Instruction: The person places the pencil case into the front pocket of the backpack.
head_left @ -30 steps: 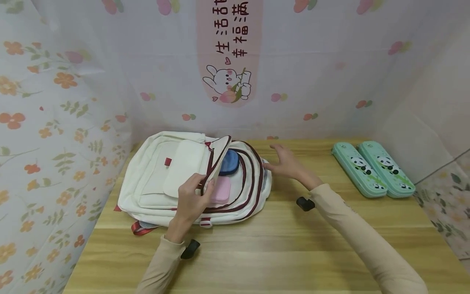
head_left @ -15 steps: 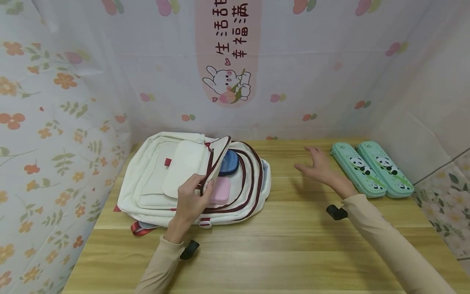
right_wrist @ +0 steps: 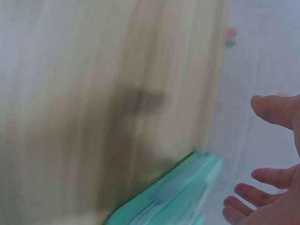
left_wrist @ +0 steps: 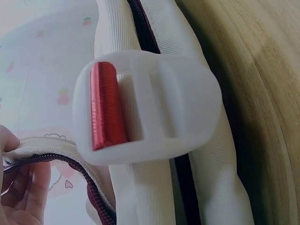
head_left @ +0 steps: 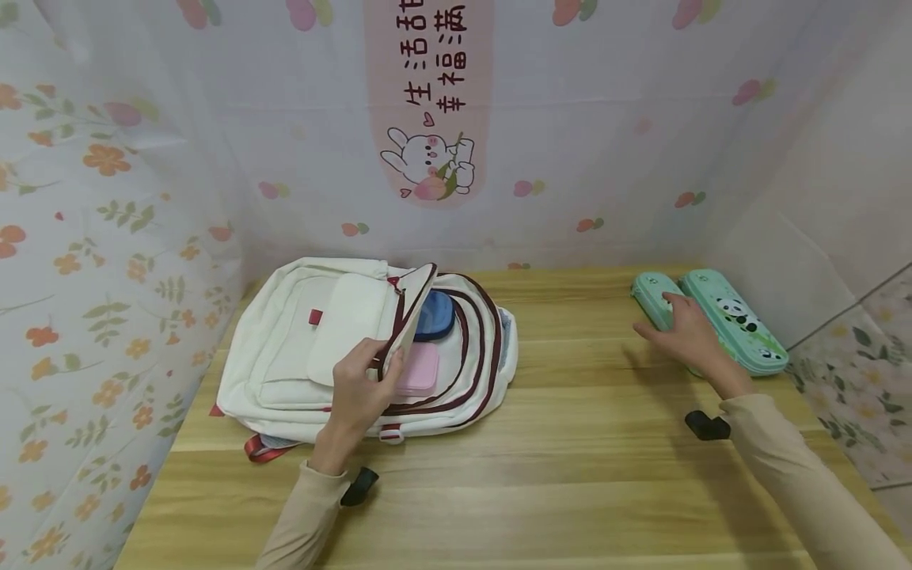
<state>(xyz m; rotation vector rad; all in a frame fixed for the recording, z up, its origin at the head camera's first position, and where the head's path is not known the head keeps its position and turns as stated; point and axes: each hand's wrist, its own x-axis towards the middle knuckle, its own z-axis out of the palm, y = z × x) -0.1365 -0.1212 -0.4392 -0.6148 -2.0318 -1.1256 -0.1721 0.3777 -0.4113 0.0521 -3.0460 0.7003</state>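
A white backpack with dark red zips lies on its back at the left. My left hand pinches the zipped edge of its front pocket and holds the flap up. Inside the pocket show a blue round-cornered case and a pink box. In the left wrist view a white strap buckle fills the middle. My right hand, fingers spread and holding nothing, hovers over the nearer of two mint-green panda pencil cases, overlapping this left pencil case. The right pencil case lies beside it.
The wooden table carries everything. A patterned cloth hangs behind it, and floral sheeting closes off the left side. One red strap loop sticks out under the backpack.
My right hand has travelled rightward from beside the backpack to above the pencil cases. The left hand keeps holding the flap, and the head view has shifted slightly.
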